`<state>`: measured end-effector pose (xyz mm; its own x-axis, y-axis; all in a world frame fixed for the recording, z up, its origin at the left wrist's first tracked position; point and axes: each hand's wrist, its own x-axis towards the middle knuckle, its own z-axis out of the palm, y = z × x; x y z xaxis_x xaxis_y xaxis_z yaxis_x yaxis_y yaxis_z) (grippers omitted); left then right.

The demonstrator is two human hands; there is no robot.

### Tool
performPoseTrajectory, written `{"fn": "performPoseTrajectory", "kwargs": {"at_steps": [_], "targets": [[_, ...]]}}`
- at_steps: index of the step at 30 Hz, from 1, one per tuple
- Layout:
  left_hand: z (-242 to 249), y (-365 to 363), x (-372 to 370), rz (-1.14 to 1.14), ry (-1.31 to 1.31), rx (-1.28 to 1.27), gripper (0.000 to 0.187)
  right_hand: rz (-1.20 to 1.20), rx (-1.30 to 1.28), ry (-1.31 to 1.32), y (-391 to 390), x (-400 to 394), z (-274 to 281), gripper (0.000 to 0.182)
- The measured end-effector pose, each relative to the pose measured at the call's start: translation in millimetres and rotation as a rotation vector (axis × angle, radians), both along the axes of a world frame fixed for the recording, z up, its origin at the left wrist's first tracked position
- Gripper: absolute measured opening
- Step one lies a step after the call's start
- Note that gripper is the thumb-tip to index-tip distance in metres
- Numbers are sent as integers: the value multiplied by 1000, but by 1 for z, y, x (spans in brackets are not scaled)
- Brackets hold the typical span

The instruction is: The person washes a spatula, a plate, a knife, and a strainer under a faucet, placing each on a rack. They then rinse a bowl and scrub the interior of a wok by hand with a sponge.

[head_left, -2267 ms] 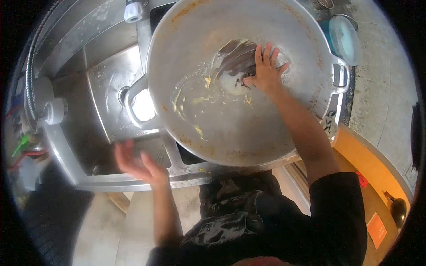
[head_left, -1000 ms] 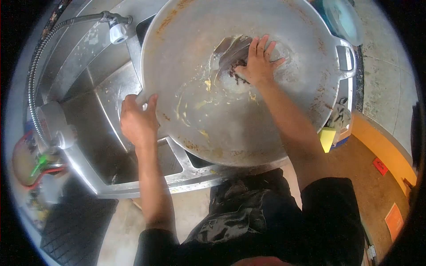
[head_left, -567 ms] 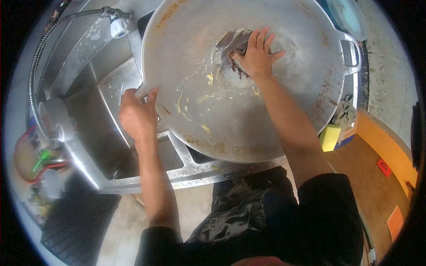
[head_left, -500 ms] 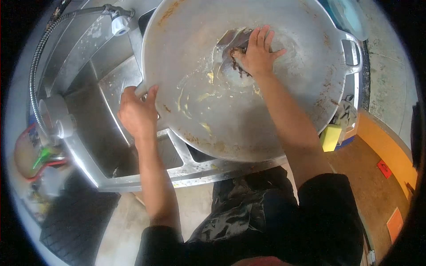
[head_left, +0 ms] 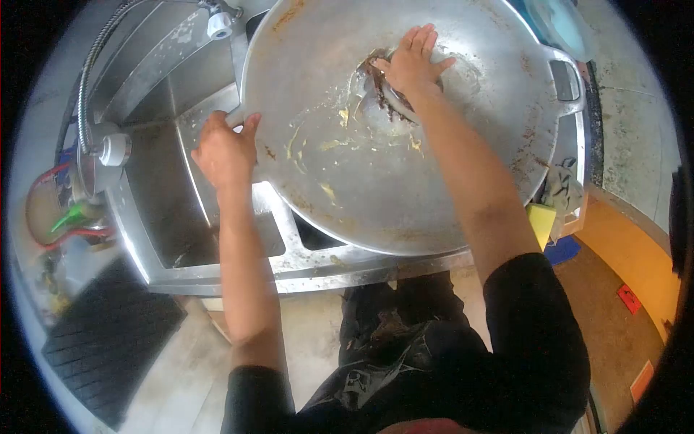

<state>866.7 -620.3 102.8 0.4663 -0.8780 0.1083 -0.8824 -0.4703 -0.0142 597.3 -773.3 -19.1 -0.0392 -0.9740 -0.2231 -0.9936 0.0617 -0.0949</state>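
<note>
A large, shallow metal wok (head_left: 434,195) lies across the sink, its inside streaked with yellowish residue and brown stains. My left hand (head_left: 226,148) is closed around the wok's left handle, which it mostly hides. Deep in the bowl, my right hand (head_left: 414,66) is palm down with fingers spread, pressed to the wok's bottom. Dark brown scraps (head_left: 381,90) and a little murky liquid lie beside and under its thumb side. Whether anything is beneath the palm is hidden.
A steel sink basin (head_left: 155,188) is left of the wok, with a hose tap (head_left: 219,25) at its back. The wok's right handle (head_left: 571,83) juts over the counter's right edge. Near it are a yellow sponge (head_left: 541,223) and a grey cloth (head_left: 560,188).
My right hand has shifted slightly along the wok's bottom, and the dark scraps and liquid beside it have changed shape. My left hand keeps its hold on the handle. The view has tilted a little.
</note>
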Motion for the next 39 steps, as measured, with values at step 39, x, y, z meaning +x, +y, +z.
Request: {"fn": "performPoseTrajectory", "kwargs": {"at_steps": [39], "targets": [[11,-4,1,48,148,28,48,294,231,211,27,-44,27,119]]}}
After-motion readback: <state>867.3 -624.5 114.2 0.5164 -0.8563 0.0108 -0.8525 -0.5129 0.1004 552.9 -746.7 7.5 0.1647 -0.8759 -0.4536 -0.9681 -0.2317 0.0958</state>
